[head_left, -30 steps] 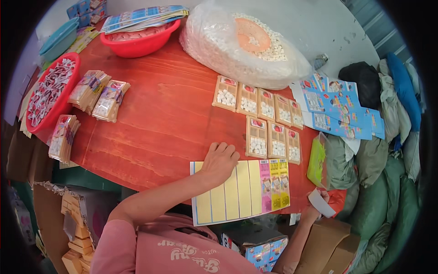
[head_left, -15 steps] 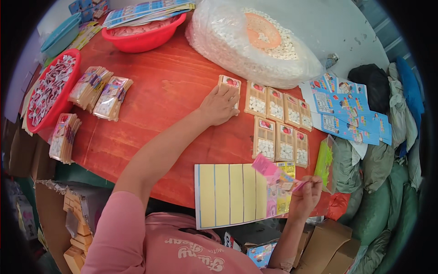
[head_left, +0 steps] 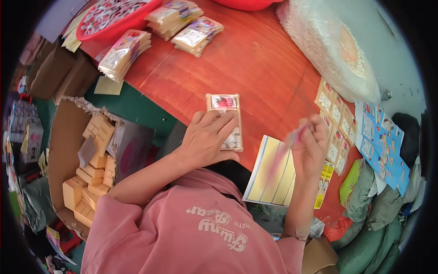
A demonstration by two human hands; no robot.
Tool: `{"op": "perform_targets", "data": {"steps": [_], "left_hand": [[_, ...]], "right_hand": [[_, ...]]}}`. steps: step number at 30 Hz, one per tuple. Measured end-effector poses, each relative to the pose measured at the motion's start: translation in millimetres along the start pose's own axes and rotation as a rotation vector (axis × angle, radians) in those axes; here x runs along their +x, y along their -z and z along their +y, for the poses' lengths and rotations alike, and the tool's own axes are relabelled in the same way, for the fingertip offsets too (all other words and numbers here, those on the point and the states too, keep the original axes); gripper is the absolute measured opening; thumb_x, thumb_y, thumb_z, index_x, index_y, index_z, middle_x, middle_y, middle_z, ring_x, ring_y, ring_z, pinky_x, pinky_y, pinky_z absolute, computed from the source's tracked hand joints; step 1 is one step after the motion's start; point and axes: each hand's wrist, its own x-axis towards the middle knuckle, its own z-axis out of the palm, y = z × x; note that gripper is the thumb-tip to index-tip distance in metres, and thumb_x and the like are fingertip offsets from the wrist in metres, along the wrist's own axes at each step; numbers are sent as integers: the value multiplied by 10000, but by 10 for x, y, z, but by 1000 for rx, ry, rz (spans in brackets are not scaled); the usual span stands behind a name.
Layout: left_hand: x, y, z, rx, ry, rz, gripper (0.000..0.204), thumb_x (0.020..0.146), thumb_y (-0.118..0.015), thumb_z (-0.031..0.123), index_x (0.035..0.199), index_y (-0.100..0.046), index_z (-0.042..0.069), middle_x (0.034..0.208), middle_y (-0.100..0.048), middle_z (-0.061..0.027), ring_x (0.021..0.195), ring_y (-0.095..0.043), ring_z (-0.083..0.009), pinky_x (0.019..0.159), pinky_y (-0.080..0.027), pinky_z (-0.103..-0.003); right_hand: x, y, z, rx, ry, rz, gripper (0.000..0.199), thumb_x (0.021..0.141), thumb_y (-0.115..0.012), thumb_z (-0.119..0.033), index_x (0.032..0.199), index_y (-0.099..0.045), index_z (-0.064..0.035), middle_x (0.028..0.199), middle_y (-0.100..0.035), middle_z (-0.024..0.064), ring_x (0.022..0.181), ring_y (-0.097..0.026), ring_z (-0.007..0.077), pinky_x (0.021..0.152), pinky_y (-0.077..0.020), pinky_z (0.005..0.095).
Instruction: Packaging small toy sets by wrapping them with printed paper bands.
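My left hand (head_left: 207,139) lies on a small clear packet (head_left: 226,118) of white pieces with a printed top, flat on the red-brown table (head_left: 255,68) near its front edge. My right hand (head_left: 310,146) hovers to its right, pinching a blurred pink sticker strip (head_left: 285,153) above a sheet of yellow backing strips (head_left: 271,171). A row of similar packets (head_left: 335,123) lies just beyond my right hand.
Stacks of filled packets (head_left: 125,52) (head_left: 196,34) and a red basket (head_left: 114,16) stand at the far left. A big clear bag of white pieces (head_left: 331,45) lies at the back right. Blue printed sheets (head_left: 381,144) are at right; a cardboard box of small cartons (head_left: 86,169) sits below left.
My left hand has pulled one packet from the row toward the table's front edge. My right hand has lifted a pink strip off the sheet. The view has swung left and down.
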Motion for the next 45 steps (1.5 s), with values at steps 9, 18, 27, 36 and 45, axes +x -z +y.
{"op": "perform_targets", "data": {"steps": [9, 18, 27, 36, 45], "left_hand": [[-361, 158, -202, -603, 131, 263, 975, 510, -749, 636, 1202, -463, 12, 1175, -536, -150, 1027, -545, -293, 875, -418, -401], [-62, 211, -305, -1060, 744, 287, 254, 796, -700, 130, 968, -579, -11, 735, -635, -53, 629, -596, -68, 536, -485, -226], [-22, 245, -365, -865, 767, 90, 293, 811, -691, 132, 1032, -544, 8, 746, -639, -37, 586, -552, -45, 490, -459, -193], [-328, 295, -363, -721, 767, 94, 229, 799, -655, 99, 899, -477, -5, 673, -616, -149, 548, -624, -203, 505, -480, -309], [-799, 75, -414, -1110, 879, 361, 156, 889, -588, 126, 916, -564, -26, 752, -623, -54, 707, -580, -69, 640, -502, -236]], "right_hand": [[225, -359, 501, -164, -155, 80, 299, 813, -651, -3, 1030, -456, -70, 864, -606, 41, 747, -613, 123, 660, -518, 266], [286, -303, 712, -541, -187, 194, 340, 780, -695, -14, 1007, -443, -29, 821, -609, 67, 664, -586, 100, 562, -486, 218], [314, -281, 805, -869, -180, 211, 386, 736, -737, -45, 977, -439, 3, 789, -608, 81, 675, -597, 105, 545, -479, 221], [142, -516, 887, -1197, -190, 136, 384, 698, -748, -114, 929, -458, -16, 769, -608, 126, 697, -615, 208, 648, -470, 328], [31, -780, 1054, -1254, -232, 26, 379, 701, -741, -150, 914, -448, -42, 739, -587, 120, 684, -610, 273, 637, -462, 376]]}}
